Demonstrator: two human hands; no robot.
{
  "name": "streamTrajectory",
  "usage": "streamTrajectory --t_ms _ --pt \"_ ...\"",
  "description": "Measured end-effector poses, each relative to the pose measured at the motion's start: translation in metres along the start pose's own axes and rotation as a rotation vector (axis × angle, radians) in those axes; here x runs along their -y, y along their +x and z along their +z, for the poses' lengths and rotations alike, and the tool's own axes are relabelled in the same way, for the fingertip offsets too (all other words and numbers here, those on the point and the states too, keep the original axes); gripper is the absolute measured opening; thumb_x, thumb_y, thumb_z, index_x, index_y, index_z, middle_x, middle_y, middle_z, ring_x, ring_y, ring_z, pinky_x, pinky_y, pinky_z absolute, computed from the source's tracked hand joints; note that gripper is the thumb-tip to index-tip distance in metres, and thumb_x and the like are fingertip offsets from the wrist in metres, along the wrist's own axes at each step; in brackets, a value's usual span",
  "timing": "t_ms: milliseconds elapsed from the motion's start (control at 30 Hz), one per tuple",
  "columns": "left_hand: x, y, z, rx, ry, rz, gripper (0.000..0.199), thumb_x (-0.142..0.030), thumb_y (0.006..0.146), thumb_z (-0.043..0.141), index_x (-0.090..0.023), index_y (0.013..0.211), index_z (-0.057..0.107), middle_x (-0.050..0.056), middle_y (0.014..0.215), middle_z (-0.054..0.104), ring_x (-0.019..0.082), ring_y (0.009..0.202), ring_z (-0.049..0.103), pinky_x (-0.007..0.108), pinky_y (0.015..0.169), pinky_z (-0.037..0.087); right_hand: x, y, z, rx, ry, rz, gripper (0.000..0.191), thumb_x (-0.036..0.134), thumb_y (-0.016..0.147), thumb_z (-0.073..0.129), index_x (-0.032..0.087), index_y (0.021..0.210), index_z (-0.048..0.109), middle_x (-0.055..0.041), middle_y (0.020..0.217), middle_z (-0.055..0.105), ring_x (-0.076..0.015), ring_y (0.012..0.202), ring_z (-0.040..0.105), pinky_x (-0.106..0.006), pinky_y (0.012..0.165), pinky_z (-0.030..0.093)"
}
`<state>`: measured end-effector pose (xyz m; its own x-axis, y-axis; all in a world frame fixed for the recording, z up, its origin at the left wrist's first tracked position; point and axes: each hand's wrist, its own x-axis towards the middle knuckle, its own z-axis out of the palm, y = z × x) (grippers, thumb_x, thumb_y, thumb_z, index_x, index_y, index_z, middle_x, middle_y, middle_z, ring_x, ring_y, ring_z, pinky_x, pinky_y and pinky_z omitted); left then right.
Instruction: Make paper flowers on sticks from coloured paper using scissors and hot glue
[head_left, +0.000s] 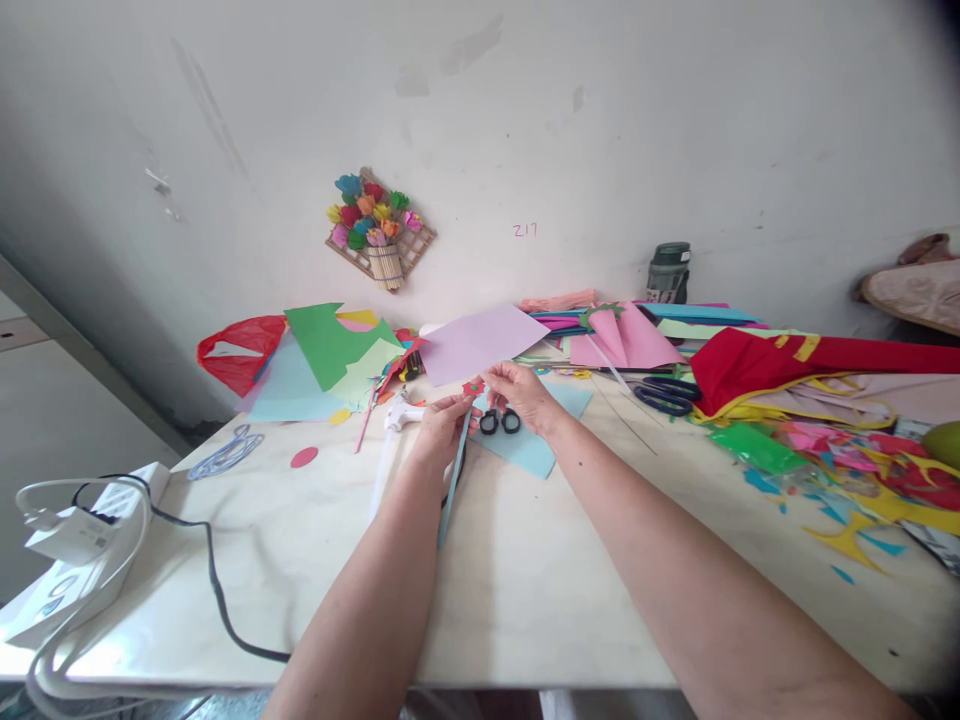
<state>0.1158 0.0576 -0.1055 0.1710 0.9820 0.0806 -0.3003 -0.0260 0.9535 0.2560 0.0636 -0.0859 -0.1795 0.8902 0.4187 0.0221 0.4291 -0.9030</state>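
Over the middle of the table, my left hand point(444, 425) is closed on a narrow light blue paper strip point(451, 490) that hangs down toward me. A small red paper flower point(473, 387) shows at the strip's upper end, between my two hands. My right hand point(517, 395) pinches at the flower's right side with thumb and fingertips. Under the hands lie small scissors with black handles point(511, 421) on a light blue paper sheet point(532, 458). A white glue gun point(403, 415) lies just left of my left hand, partly hidden by it.
Coloured paper sheets point(480, 340) line the wall side. Larger dark-handled scissors point(666, 396), a red cloth point(735, 365) and paper scraps point(847, 530) lie to the right. A power strip point(142, 495) with cables stands at left. A dark bottle point(668, 272) is at the back.
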Motion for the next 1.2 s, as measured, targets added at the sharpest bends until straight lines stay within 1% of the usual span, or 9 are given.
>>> streamTrajectory --t_ms 100,200,267,367,600,767,900,1100,1200 --pt "0.001 0.001 -0.001 0.005 0.013 -0.001 0.029 -0.030 0.055 0.070 -0.010 0.073 0.059 0.001 0.053 0.058 0.006 0.039 0.047 0.018 0.039 0.035 -0.006 0.002 -0.002 -0.098 -0.270 -0.067 0.016 0.033 0.074 0.052 0.018 0.075 0.057 0.0012 0.062 0.056 -0.0108 0.053 0.050 -0.023 0.049 0.038" --pt "0.001 0.001 -0.001 0.018 0.024 0.006 0.029 -0.032 0.057 0.069 -0.010 0.074 0.059 0.001 0.053 0.058 0.007 0.038 0.047 0.019 0.038 0.034 -0.012 0.001 -0.004 -0.147 -0.649 -0.240 0.007 0.024 0.070 0.057 0.021 0.075 0.061 -0.0008 0.084 0.061 -0.0132 0.069 0.054 -0.026 0.061 0.041" --pt "0.001 0.000 -0.001 0.018 0.026 0.013 0.027 -0.032 0.058 0.069 -0.010 0.072 0.058 0.001 0.053 0.058 0.007 0.037 0.047 0.019 0.038 0.034 -0.014 -0.001 -0.004 -0.153 -0.798 -0.339 0.009 0.023 0.070 0.058 0.023 0.078 0.063 -0.0006 0.095 0.059 -0.0150 0.080 0.054 -0.027 0.067 0.041" --pt "0.000 -0.001 0.000 0.019 0.032 0.009 0.026 -0.031 0.058 0.068 -0.011 0.070 0.058 0.000 0.052 0.058 0.007 0.037 0.047 0.019 0.039 0.034 -0.015 -0.003 -0.003 -0.158 -0.905 -0.418 0.010 0.024 0.072 0.057 0.023 0.079 0.064 -0.0009 0.099 0.058 -0.0165 0.090 0.051 -0.027 0.072 0.041" --pt "0.000 -0.001 0.002 0.012 0.030 -0.012 0.023 -0.029 0.059 0.067 -0.011 0.070 0.058 0.000 0.051 0.057 0.007 0.038 0.047 0.019 0.039 0.034 -0.015 -0.005 0.001 -0.134 -0.964 -0.460 0.010 0.019 0.073 0.054 0.022 0.071 0.063 -0.0006 0.101 0.058 -0.0162 0.091 0.051 -0.027 0.071 0.041" --pt "-0.002 -0.003 0.003 0.003 0.042 -0.003 0.023 -0.029 0.058 0.067 -0.011 0.069 0.058 0.000 0.051 0.057 0.007 0.039 0.047 0.019 0.039 0.034 -0.016 -0.004 0.003 -0.114 -0.893 -0.425 0.011 0.015 0.072 0.053 0.021 0.067 0.061 0.0000 0.102 0.058 -0.0160 0.093 0.051 -0.028 0.072 0.042" --pt "-0.001 -0.002 0.003 -0.004 0.040 0.003 0.024 -0.029 0.058 0.067 -0.011 0.071 0.058 0.000 0.052 0.057 0.007 0.039 0.047 0.019 0.039 0.034 -0.014 0.001 0.003 -0.109 -0.655 -0.324 0.009 0.015 0.069 0.055 0.020 0.063 0.060 -0.0008 0.098 0.059 -0.0147 0.086 0.054 -0.028 0.072 0.043" --pt "0.001 0.000 0.000 0.010 0.091 -0.009 0.027 -0.033 0.058 0.067 -0.011 0.070 0.059 0.001 0.054 0.058 0.006 0.037 0.045 0.019 0.036 0.030 -0.001 0.001 0.003 -0.008 -0.135 -0.077 0.008 0.021 0.069 0.055 0.016 0.064 0.058 -0.0028 0.077 0.063 -0.0076 0.049 0.052 -0.021 0.045 0.041" --pt "0.002 0.000 0.001 0.029 0.129 -0.014 0.025 -0.032 0.058 0.067 -0.011 0.068 0.059 0.001 0.053 0.058 0.006 0.037 0.045 0.019 0.036 0.030 0.007 -0.003 0.005 0.027 0.007 0.055 0.010 0.024 0.068 0.056 0.014 0.068 0.058 -0.0016 0.062 0.061 -0.0094 0.047 0.054 -0.019 0.040 0.039"
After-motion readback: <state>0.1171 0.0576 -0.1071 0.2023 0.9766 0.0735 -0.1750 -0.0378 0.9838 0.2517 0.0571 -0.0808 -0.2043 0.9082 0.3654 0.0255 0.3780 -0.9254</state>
